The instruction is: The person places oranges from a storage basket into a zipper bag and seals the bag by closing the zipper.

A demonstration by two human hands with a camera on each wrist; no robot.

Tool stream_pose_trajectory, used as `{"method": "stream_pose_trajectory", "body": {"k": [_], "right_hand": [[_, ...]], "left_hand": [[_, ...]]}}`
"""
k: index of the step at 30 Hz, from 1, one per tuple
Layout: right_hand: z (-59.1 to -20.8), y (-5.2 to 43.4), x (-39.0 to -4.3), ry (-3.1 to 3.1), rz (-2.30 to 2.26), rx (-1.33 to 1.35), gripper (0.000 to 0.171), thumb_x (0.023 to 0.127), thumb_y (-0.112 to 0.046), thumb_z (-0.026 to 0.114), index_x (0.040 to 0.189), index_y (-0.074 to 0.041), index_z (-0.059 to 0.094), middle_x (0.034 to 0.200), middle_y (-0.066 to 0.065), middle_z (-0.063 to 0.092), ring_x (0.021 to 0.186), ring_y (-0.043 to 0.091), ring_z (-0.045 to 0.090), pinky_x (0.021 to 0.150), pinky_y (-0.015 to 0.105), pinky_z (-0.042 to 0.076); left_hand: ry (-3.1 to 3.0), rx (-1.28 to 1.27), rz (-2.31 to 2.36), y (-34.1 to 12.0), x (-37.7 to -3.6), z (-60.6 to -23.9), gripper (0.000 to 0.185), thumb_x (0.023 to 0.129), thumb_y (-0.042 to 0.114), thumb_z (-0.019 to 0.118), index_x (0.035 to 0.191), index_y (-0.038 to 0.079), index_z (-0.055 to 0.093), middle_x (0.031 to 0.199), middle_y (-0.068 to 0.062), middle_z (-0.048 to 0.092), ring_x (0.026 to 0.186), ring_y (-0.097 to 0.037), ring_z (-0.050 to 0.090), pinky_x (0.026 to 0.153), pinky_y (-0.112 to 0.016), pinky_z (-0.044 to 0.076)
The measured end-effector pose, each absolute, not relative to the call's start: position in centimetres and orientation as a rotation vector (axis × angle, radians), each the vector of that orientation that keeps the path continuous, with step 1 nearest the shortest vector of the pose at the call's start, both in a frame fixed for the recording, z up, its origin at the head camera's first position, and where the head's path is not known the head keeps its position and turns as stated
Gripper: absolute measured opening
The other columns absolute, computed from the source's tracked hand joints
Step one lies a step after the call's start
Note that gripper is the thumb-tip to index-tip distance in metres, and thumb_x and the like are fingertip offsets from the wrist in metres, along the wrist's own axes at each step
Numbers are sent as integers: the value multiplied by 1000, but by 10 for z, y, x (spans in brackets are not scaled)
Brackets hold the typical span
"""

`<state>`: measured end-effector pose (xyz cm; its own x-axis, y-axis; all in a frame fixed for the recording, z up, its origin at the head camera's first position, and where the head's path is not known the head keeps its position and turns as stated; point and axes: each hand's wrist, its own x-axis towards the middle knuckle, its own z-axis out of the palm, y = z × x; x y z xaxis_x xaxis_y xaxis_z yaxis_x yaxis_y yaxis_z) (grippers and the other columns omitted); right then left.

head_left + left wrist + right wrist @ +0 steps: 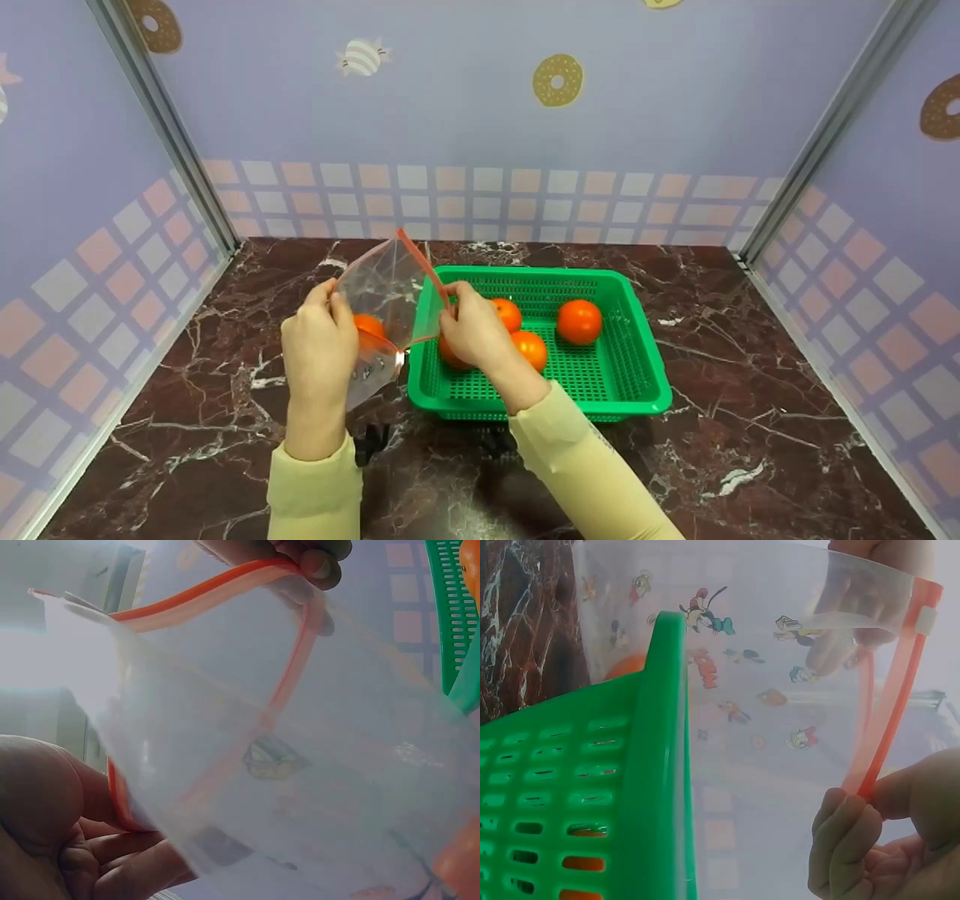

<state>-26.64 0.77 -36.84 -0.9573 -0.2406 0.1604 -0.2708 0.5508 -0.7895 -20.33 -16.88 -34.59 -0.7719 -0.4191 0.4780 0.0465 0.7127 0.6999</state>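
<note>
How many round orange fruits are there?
5: one fruit inside the clear bag, four in the green basket: one at right, two nearer the middle, one at left partly behind the right hand. Others may be hidden.

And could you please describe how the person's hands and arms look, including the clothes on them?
The left hand and right hand are bare, without gloves. The left sleeve and right sleeve are pale yellow; the right one has a faint marking, too small to read. A small black piece shows beside the left sleeve.
</note>
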Motion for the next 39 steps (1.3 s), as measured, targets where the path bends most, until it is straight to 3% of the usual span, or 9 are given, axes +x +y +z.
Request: {"method": "stream_pose_trajectory", "body": {"k": [7,10,13,15,20,25,30,34,39], "right_hand": [[-364,8,-261,-2701,1418,468,37,102,-5,53,138,-1,56,75,0,52,60,13,45,56,24,38],[-365,8,-261,-2685,1420,479,37,102,-5,53,138,-1,56,75,0,52,60,13,45,56,24,38],[-367,9,-261,-2696,1438,478,37,102,-5,53,139,0,55,75,0,53,59,12,45,56,24,38],[-369,10,-262,-2707,1447,475,37,103,-6,53,140,0,54,75,0,53,59,12,45,55,24,39],[-373,13,-263,-2727,1484,461,38,104,-8,54,141,1,53,75,0,53,60,13,46,57,25,40],[-375,16,-264,-2752,1503,453,40,104,-11,58,142,0,53,75,0,53,58,12,44,55,25,38],[-378,21,-265,-2755,1542,439,41,105,-16,60,143,-2,53,80,2,61,58,11,48,53,24,38],[-382,25,-265,-2724,1621,441,42,106,-19,58,145,-4,51,90,14,70,60,12,52,53,25,40],[-387,31,-265,-2696,1685,437,39,107,-23,56,144,-9,53,98,18,70,64,14,55,56,27,42]], "left_hand": [[-2175,254,-979,-167,-201,-345,34,104,11,53,128,-7,68,115,-28,73,95,-49,73,84,-60,57],[-2162,239,-968,-166,-201,-345,33,104,10,53,128,-7,68,105,-28,76,79,-45,74,73,-56,58],[-2197,223,-956,-165,-201,-345,33,104,9,52,128,-8,68,85,-27,74,54,-33,60,55,-44,48],[-2233,216,-954,-164,-201,-345,33,103,8,52,128,-8,68,73,-25,68,48,-23,46,51,-36,37],[-2307,196,-1006,-163,-201,-345,34,103,9,52,129,-7,67,64,-18,63,46,-12,32,50,-30,29],[-2349,196,-1053,-164,-203,-345,34,103,9,53,131,-6,67,54,2,38,46,-10,25,50,-28,25],[-2361,199,-1072,-165,-204,-344,34,104,10,53,132,-5,67,54,1,42,46,-11,27,51,-29,27],[-2382,205,-1087,-165,-205,-344,35,104,11,53,133,-4,66,54,3,39,46,-10,26,50,-29,26],[-2396,212,-1094,-165,-205,-343,36,105,11,52,135,-3,65,53,4,39,44,-9,27,50,-28,27]]}}
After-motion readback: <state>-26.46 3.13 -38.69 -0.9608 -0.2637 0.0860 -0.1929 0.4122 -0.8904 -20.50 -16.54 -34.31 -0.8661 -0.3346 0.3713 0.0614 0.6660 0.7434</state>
